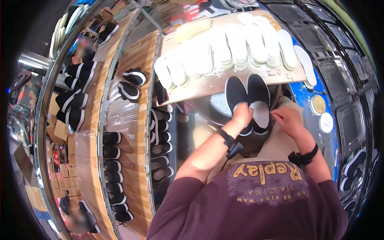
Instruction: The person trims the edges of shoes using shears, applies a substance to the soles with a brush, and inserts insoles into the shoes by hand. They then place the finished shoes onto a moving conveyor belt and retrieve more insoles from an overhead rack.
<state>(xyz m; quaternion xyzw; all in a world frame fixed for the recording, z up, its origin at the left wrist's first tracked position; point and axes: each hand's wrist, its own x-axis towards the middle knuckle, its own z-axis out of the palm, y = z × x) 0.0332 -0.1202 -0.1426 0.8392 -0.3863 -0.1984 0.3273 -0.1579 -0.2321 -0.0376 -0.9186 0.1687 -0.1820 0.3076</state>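
A pair of black slip-on shoes with white sole edges is held side by side over my lap, toes pointing away from me. My left hand [243, 115] is closed at the opening of the left shoe [236, 90]; its fingertips are partly hidden there. In the right shoe [258, 89] a pale grey insole [261, 113] shows through the opening. Just right of that shoe's heel is my right hand [285, 119], its fingers loosely bent and apart, with nothing visible in them. Whether its fingertips touch the shoe I cannot tell.
Beyond the shoes, a wooden board [180, 93] bears several stacks of white insoles [236, 46]. Wooden racks [138, 168] with black shoes [113, 166] stand on the left. A blue surface [326, 140] with round lids [326, 122] and dark trays [340, 90] lie to the right.
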